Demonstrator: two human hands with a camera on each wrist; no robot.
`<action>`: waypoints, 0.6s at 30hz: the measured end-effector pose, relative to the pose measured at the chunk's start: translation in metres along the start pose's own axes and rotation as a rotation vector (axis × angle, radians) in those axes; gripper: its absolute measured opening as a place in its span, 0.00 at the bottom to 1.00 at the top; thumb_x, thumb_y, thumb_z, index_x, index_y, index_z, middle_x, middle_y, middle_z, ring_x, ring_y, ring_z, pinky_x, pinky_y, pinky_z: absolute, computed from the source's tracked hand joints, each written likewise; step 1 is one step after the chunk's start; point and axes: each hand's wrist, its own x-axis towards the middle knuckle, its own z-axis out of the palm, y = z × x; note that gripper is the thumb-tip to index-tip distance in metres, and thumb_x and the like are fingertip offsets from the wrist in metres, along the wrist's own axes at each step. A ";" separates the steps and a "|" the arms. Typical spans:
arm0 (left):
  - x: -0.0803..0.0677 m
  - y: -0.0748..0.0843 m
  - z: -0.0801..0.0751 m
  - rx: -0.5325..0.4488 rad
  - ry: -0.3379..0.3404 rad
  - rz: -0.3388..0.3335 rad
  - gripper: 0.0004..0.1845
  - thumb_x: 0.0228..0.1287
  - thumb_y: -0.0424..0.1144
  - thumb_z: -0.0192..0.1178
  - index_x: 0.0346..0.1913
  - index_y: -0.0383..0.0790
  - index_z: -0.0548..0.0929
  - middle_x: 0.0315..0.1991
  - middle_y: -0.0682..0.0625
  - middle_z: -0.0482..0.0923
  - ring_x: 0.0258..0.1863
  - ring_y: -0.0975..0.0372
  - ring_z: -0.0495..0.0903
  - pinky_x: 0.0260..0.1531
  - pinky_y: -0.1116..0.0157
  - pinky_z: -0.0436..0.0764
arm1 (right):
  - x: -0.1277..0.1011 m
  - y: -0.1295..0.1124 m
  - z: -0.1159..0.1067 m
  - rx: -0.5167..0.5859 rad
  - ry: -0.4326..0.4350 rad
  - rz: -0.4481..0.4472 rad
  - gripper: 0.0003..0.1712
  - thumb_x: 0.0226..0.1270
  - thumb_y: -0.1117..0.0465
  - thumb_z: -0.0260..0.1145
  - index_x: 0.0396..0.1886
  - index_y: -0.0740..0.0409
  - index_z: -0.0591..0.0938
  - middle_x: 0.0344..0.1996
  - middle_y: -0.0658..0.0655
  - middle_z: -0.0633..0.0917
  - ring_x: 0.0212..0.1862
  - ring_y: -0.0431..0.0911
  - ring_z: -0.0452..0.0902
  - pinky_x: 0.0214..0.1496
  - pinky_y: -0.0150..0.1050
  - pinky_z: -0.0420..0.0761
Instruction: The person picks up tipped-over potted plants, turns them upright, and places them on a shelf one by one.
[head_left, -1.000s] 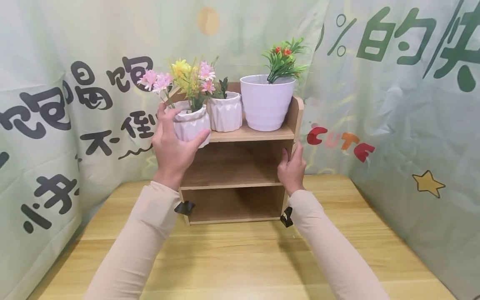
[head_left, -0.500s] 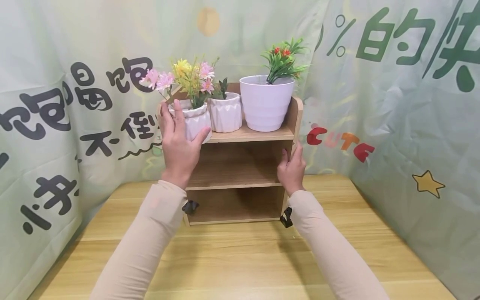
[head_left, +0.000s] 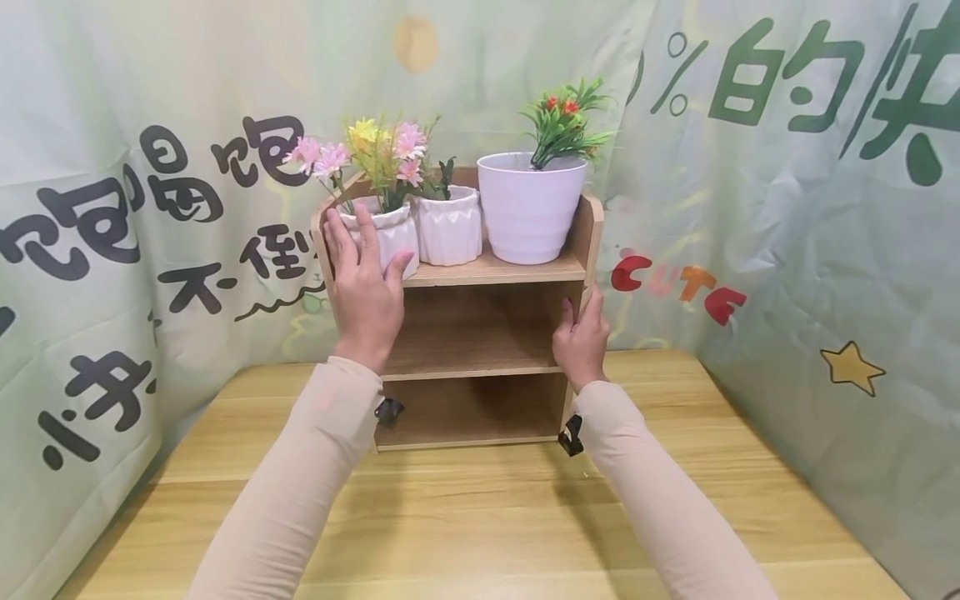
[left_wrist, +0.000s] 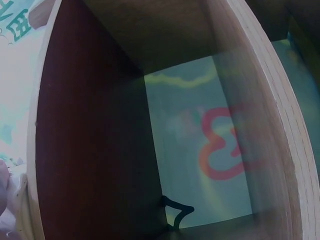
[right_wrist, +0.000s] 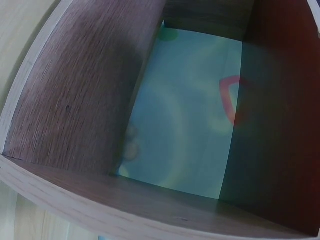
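Flowerpot under left hand (fingers straight)

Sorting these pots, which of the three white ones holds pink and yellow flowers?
The leftmost ribbed pot on the top shelf, touched by the left hand; the others hold green plants.

I see the top shelf crowded by three pots, edge to edge; the two lower bays stand open at the near side.

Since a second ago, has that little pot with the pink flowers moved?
Yes. The flower pot went back onto the top shelf, beside the ribbed pot.
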 end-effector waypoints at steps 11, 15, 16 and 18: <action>-0.001 -0.011 0.010 -0.022 0.135 0.077 0.28 0.64 0.44 0.60 0.64 0.33 0.74 0.69 0.28 0.57 0.70 0.44 0.55 0.69 0.60 0.55 | 0.001 0.001 0.001 0.011 0.007 -0.015 0.23 0.72 0.64 0.57 0.62 0.64 0.65 0.43 0.73 0.82 0.47 0.66 0.80 0.49 0.60 0.79; 0.000 -0.012 0.012 -0.018 0.159 0.089 0.26 0.62 0.43 0.61 0.61 0.33 0.77 0.67 0.30 0.61 0.69 0.46 0.59 0.67 0.61 0.60 | 0.000 0.002 0.001 0.013 0.008 -0.014 0.23 0.72 0.64 0.57 0.63 0.64 0.65 0.43 0.73 0.81 0.47 0.66 0.80 0.49 0.60 0.79; 0.000 -0.012 0.012 -0.016 0.159 0.090 0.26 0.62 0.43 0.62 0.60 0.33 0.77 0.67 0.31 0.62 0.69 0.46 0.60 0.67 0.61 0.60 | 0.000 0.002 0.001 0.016 0.008 -0.013 0.23 0.72 0.64 0.57 0.63 0.64 0.65 0.44 0.73 0.81 0.47 0.66 0.80 0.50 0.60 0.79; 0.002 -0.012 0.012 0.000 0.144 0.088 0.25 0.62 0.43 0.61 0.60 0.33 0.78 0.67 0.32 0.63 0.68 0.46 0.60 0.67 0.61 0.60 | 0.000 0.002 0.001 0.020 0.006 -0.012 0.23 0.72 0.64 0.57 0.63 0.64 0.65 0.44 0.73 0.81 0.48 0.65 0.80 0.50 0.60 0.78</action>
